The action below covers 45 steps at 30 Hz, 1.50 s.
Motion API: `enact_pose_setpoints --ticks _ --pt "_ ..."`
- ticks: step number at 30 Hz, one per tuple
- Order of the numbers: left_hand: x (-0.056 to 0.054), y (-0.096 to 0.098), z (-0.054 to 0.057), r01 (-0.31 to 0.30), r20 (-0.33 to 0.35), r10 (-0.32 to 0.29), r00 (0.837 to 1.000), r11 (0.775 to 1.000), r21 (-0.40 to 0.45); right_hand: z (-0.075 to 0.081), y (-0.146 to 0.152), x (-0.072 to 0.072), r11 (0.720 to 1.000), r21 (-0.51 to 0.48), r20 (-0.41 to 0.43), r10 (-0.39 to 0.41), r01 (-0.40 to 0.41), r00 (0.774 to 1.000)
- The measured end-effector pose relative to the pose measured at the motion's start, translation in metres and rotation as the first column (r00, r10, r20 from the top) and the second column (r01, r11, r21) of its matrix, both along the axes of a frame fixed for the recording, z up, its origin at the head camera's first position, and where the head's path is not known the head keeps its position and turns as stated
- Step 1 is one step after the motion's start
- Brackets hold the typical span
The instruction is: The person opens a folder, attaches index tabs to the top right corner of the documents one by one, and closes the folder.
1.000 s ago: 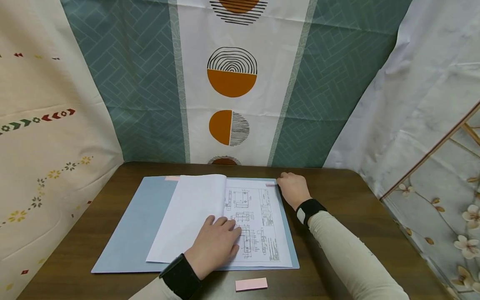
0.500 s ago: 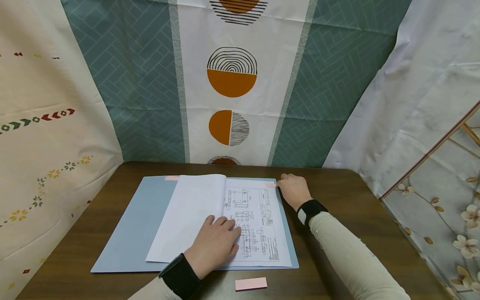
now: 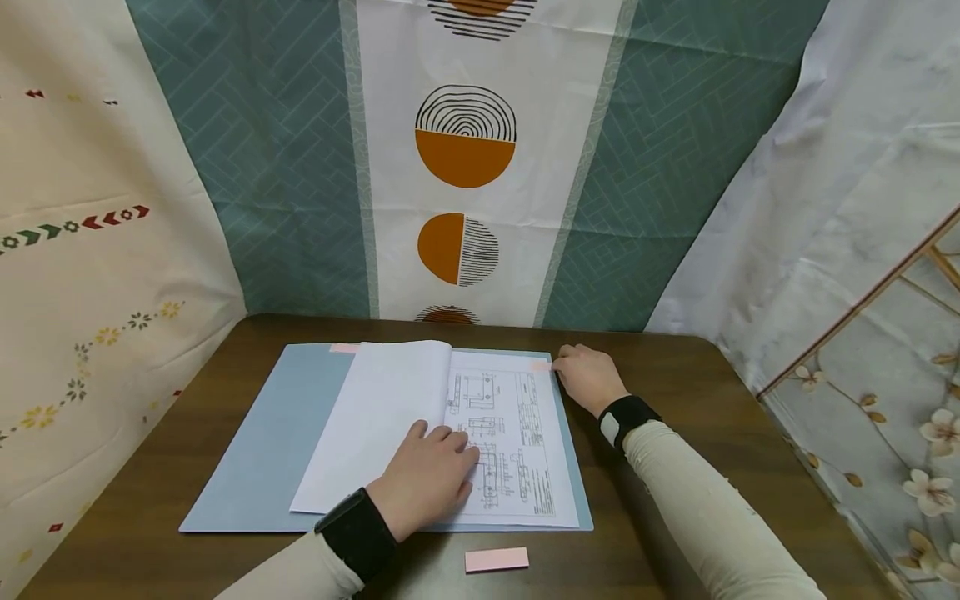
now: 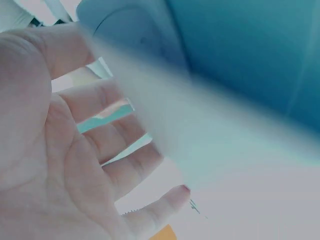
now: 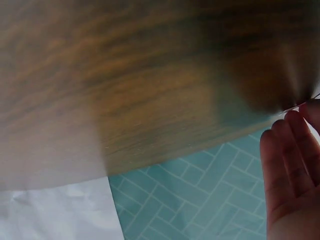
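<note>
A light blue folder point(image 3: 247, 467) lies spread on the table with white sheets on it. One sheet point(image 3: 375, 408) is turned over to the left, its blank back showing. The right-hand page point(image 3: 510, 425) carries technical drawings. My left hand point(image 3: 427, 471) rests across both, fingers extended and apart; its palm point(image 4: 75, 165) shows in the left wrist view. At the page's top right corner my right hand point(image 3: 588, 377) pinches the end of a pink sticky note point(image 3: 540, 366). In the right wrist view, thumb and fingertips meet at a thin edge point(image 5: 291, 107).
Another pink sticky note point(image 3: 345, 347) sits at the folder's top edge, partly under the turned sheet. A pink sticky-note pad point(image 3: 497, 560) lies near the front of the brown wooden table point(image 3: 675, 392). Patterned cloths point(image 3: 300, 167) hang behind and at both sides.
The sticky note at the right corner looked thin and tilted a second ago; now it shows broader and flatter. Both hands have hardly moved; the view has shifted slightly.
</note>
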<state>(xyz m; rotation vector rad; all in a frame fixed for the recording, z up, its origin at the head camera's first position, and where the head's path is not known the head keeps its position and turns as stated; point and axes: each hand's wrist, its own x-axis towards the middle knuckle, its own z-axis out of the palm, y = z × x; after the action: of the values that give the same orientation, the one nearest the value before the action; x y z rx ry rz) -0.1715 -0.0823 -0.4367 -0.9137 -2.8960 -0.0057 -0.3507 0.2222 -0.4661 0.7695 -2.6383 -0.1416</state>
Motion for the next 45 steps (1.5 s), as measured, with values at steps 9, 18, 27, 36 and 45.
enact_pose_setpoints --ticks 9,18,27,36,45 --pt "-0.014 0.016 0.056 0.075 -0.021 -0.081 0.996 0.974 -0.213 0.005 0.006 0.002 0.999 -0.025 0.018 0.022 -0.022 1.000" --pt "-0.055 0.058 0.068 0.056 -0.028 -0.067 0.997 0.954 -0.294 0.002 0.004 0.000 1.000 -0.015 0.033 0.019 -0.019 0.999" --pt "-0.100 0.092 0.042 0.000 -0.012 -0.004 1.000 0.960 -0.280 0.001 0.007 0.000 0.998 -0.062 0.064 0.014 -0.010 0.998" --pt "-0.117 0.093 0.015 -0.001 0.098 0.018 0.995 0.985 -0.170 0.001 0.002 0.004 0.998 -0.068 0.108 0.001 0.007 0.994" --pt "-0.137 0.099 -0.013 0.052 0.060 -0.046 0.997 0.994 -0.092 0.003 0.006 0.002 0.998 -0.065 0.100 0.012 -0.005 0.995"
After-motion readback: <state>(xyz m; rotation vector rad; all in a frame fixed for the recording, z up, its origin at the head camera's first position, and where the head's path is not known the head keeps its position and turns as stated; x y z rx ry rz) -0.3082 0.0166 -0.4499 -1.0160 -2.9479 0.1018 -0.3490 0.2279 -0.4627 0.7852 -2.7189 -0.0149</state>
